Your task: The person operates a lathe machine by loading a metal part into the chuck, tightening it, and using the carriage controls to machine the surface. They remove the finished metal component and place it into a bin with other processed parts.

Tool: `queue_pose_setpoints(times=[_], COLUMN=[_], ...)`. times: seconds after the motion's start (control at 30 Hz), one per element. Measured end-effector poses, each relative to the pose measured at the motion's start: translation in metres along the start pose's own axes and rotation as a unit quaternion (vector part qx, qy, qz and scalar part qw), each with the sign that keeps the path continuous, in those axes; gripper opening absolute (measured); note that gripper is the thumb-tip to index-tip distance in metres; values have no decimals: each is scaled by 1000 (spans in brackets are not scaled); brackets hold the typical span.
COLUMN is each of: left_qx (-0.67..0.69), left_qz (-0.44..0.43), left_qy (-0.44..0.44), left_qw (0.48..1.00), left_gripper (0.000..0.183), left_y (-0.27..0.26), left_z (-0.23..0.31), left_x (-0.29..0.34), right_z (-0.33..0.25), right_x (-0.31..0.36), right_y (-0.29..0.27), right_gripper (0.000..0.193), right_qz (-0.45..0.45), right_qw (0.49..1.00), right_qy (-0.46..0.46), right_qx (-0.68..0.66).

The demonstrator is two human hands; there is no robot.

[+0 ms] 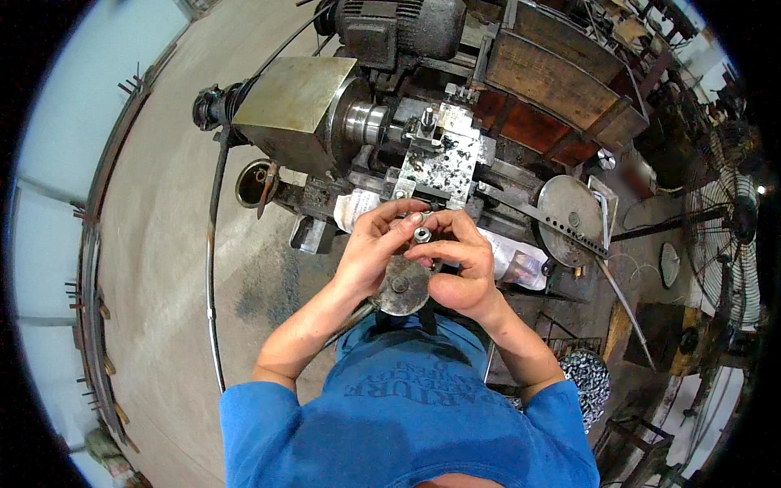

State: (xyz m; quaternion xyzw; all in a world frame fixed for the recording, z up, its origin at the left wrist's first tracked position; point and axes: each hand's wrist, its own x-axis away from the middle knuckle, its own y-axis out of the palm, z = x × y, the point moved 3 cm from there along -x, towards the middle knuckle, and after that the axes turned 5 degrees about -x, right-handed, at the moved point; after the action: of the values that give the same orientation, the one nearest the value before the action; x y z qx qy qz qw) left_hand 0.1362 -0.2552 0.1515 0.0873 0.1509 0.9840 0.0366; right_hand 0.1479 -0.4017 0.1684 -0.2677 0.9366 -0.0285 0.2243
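A small shiny metal nut (421, 235), ring-shaped with a hole in its middle, is held up between my two hands. My left hand (366, 248) is closed, thumb and forefinger pinched at the nut's upper left. From the other side the bent fingers of my right hand (465, 262) close around the nut. Which fingertips bear its weight I cannot tell. Just below the hands shows a round metal handwheel (404, 286). Beyond them lies a lathe's slide (443, 167), strewn with dark chips, with a bolted tool post (428, 122).
The lathe headstock (285, 106) and bright spindle (366, 124) stand ahead left, a motor (399, 32) behind. A pot (244, 189) with a brush (267, 191) sits left. To the right are a round plate (561, 207), a fan (724, 236) and a basket of metal parts (586, 386).
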Motion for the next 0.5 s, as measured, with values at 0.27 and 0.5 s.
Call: queue_pose_setpoints(times=[0.27, 0.5], left_qx=[-16, 1], left_qz=[4, -14], left_qy=[-7, -12], left_qw=[1000, 1000], left_gripper=[34, 32], left_y=[4, 8], left_z=[-1, 1], left_x=[-4, -4], right_z=[-3, -6], right_x=[0, 1], right_y=[0, -1], right_gripper=[35, 34], right_qz=[47, 64], right_qw=[998, 991], right_qy=[-25, -79], right_qx=[35, 84])
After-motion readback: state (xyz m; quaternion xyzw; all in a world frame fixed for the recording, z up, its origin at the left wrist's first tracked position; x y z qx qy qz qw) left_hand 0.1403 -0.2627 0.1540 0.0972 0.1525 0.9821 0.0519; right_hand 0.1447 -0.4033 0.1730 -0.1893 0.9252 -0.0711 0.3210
